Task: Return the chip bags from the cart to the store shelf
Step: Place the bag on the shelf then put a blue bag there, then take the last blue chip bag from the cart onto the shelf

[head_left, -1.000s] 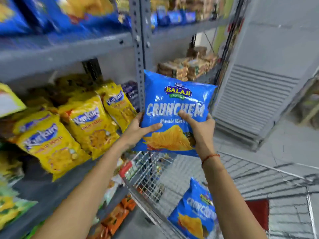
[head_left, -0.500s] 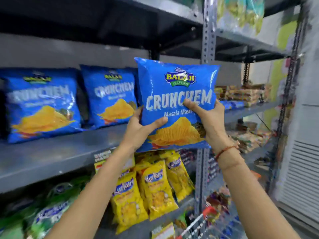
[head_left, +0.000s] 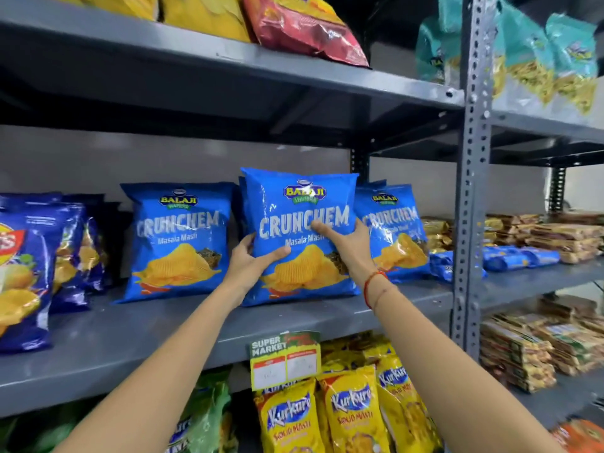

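Observation:
A blue Crunchem chip bag (head_left: 299,204) stands upright on the grey middle shelf (head_left: 130,335), its bottom edge on the shelf board. My left hand (head_left: 250,261) grips its lower left side, and my right hand (head_left: 349,245) presses on its front right. Another blue Crunchem bag (head_left: 178,240) stands to its left, and a third Crunchem bag (head_left: 394,233) sits partly behind it on the right. The cart is out of view.
Dark blue chip bags (head_left: 29,266) fill the shelf's left end. Yellow Kurkure bags (head_left: 343,410) hang below a supermarket price tag (head_left: 284,358). A perforated grey upright post (head_left: 470,191) divides off biscuit packs (head_left: 539,237). Red and yellow bags (head_left: 304,27) sit above.
My hands carried the blue bag from above the cart up to the middle shelf and set its base down between the other Crunchem bags. The view rose away from the cart.

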Motion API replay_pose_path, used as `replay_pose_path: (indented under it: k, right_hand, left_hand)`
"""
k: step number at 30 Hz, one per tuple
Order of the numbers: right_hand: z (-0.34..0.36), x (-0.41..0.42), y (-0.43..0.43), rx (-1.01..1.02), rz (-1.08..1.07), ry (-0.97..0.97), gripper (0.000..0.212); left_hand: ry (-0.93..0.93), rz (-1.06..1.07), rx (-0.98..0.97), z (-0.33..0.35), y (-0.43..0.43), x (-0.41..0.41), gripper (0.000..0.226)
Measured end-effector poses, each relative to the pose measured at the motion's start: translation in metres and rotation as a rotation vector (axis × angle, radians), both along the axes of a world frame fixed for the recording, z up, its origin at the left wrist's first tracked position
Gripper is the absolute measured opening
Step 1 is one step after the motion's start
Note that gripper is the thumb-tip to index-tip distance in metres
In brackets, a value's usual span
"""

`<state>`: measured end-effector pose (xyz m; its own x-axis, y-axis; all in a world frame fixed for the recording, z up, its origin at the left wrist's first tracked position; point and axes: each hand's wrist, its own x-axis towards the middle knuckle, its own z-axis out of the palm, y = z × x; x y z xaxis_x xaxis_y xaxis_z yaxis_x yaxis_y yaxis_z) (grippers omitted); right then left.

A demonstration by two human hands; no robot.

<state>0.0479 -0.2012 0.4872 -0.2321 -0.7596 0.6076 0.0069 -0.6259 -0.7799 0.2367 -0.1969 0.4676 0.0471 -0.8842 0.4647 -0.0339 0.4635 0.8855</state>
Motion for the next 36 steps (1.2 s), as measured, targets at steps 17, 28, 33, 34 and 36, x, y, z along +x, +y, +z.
replay_pose_path:
  k: [17,28,33,34,36]
  right_hand:
    - [-0.032,-0.012,0.025,0.036,-0.222,0.125,0.072]
    - [-0.204,-0.134,0.145,0.259,-0.539,0.034,0.034]
    - [-0.331,-0.193,0.210,0.599,-0.720,-0.059,0.027]
    - [-0.354,-0.203,0.224,0.667,-0.763,-0.079,0.027]
    - [-0.403,-0.220,0.252,0.833,-0.811,-0.120,0.033]
  left_hand:
    - [-0.362,0.478,-0.332,-0.013,0.038,-0.022,0.064]
    - [-0.536,0.105,-0.604,-0.165,0.103,-0.164,0.036]
    - [-0.665,-0.277,-0.323,-0.277,0.126,-0.232,0.040]
    - [-0.696,-0.339,-0.255,-0.300,0.131,-0.243,0.041]
    - [-0.781,-0.453,-0.107,-0.343,0.140,-0.262,0.043]
